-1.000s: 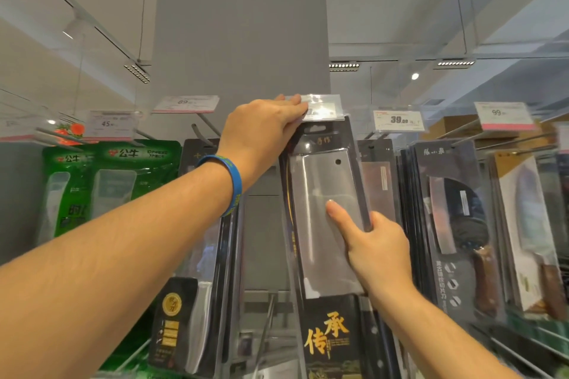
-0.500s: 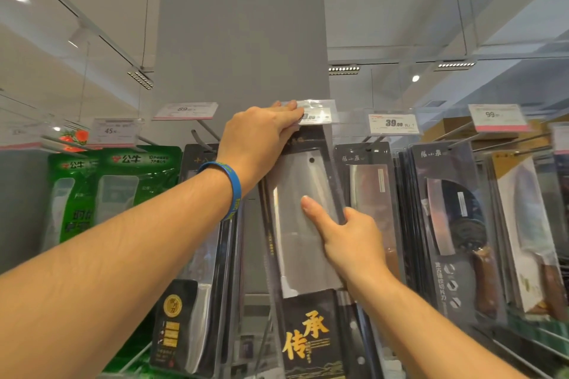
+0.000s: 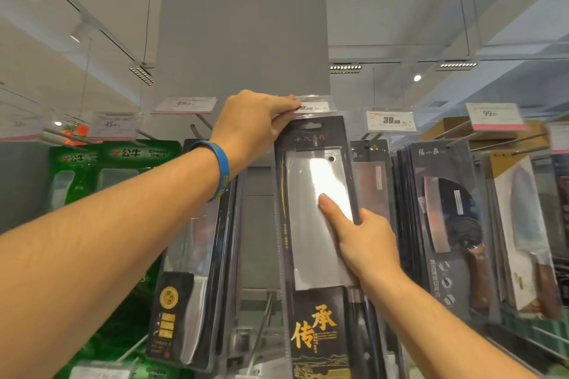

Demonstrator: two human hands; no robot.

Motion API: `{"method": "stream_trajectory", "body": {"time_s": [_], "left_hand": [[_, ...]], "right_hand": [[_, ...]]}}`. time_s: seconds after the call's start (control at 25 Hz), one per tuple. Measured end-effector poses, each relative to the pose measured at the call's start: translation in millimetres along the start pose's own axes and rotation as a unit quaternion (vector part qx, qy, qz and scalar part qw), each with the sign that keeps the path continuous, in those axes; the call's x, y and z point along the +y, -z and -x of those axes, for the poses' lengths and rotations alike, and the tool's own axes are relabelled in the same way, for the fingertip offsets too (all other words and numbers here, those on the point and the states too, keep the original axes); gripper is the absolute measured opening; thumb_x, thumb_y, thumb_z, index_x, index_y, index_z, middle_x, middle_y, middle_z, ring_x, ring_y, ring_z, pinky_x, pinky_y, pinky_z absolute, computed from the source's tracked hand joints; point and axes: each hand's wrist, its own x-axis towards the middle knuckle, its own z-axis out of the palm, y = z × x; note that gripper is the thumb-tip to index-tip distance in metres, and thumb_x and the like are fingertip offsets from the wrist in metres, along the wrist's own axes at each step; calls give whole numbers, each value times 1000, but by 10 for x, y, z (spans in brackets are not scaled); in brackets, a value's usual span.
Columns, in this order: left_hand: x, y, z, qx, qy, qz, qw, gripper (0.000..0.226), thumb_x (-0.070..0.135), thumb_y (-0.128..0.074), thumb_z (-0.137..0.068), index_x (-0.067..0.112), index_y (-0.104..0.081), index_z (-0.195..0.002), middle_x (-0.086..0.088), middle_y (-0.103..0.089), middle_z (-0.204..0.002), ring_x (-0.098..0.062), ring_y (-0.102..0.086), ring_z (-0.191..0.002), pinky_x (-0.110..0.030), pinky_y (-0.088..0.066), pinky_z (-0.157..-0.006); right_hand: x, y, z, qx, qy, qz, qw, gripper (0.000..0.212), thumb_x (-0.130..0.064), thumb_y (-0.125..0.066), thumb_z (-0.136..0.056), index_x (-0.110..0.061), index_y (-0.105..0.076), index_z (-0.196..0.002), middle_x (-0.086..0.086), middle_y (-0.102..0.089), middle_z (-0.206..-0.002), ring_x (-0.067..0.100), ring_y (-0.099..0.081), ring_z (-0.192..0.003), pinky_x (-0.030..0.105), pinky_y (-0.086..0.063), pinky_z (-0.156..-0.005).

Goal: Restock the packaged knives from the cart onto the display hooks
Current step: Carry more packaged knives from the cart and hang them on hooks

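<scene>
Packaged knife (image 3: 317, 224) upright, long axis vert., w/ hang slot (image 3: 311, 126) at top just under the price tag (image 3: 314, 105) — left hand (image 3: 255, 123), nearer the slot, pinches the top corner; right hand (image 3: 360, 243) grips the right edge, thumb on front — hook hidden.

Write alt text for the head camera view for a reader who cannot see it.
A person's right hand grips a black packaged cleaver with a clear window by its right edge, thumb on the window. The left hand, wearing a blue wristband, holds the clear plastic price tag holder just above the package. More packaged knives hang alongside.
</scene>
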Motion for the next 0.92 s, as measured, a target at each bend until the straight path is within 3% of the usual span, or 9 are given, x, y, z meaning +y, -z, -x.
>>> {"method": "stream_trajectory", "body": {"time_s": [0.08, 0.2, 0.36, 0.44, 0.52, 0.72, 0.92], "left_hand": [[7, 31, -29, 5, -3, 1, 1000, 28, 34, -58, -99, 26, -70, -122, 4, -71, -119, -22, -68, -110, -36, -53, -90], [-7, 43, -25, -2, -17, -18, 1000, 28, 34, -56, -100, 26, -70, -123, 3, -73, -115, -25, -69, -105, -36, -54, -85], [-15, 38, -32, 2, -28, -1, 1000, 28, 34, -57, -99, 26, -70, -123, 4, -72, -117, -22, -69, -106, -36, -55, -86], [-42, 51, -42, 17, -24, -2, 1000, 28, 35, -57, -99, 26, -71, -122, 4, -73, -116, -23, -69, -106, -35, -55, -88], [-48, 57, -44, 16, -25, -11, 999, 28, 37, -55, -100, 28, -71, -121, 2, -74, -113, -26, -69, -104, -38, -55, -87], [-37, 44, -57, 5, -28, -20, 999, 29, 38, -54, -100, 29, -69, -124, 1, -73, -116, -27, -68, -106, -39, -55, -88], [-45, 33, -55, 20, -22, -16, 999, 29, 37, -56, -99, 29, -69, -124, 4, -72, -117, -23, -69, -105, -30, -51, -85]], "right_hand": [[153, -28, 194, -33, -30, 54, 998, 77, -90, -62, -64, -13, -62, -69, -8, -66, -62, 19, -60, -64, 36, -51, -65], [397, -113, 507, -56, -64, 121, 989, 80, -92, -59, -62, -12, -60, -72, -6, -63, -68, 19, -57, -65, 36, -47, -63], [35, -4, 297, 5, -11, -2, 1000, 84, -90, -58, -63, -7, -52, -68, 9, -63, -66, 16, -52, -56, 33, -45, -56], [-196, 64, 185, 40, 37, -27, 998, 75, -87, -59, -66, -14, -44, -62, 3, -51, -55, 9, -40, -48, 27, -37, -48], [-320, 109, 160, 58, 58, -13, 997, 73, -86, -60, -69, -16, -39, -60, -4, -42, -52, 11, -37, -47, 32, -34, -48], [-322, 91, 130, 27, 23, 8, 999, 88, -88, -60, -70, 0, -62, -80, 12, -68, -74, 28, -65, -69, 49, -56, -70], [-415, -25, 159, -17, 42, 40, 998, 78, -88, -61, -69, -12, -44, -63, 1, -48, -56, 18, -46, -52, 39, -41, -54]]}}
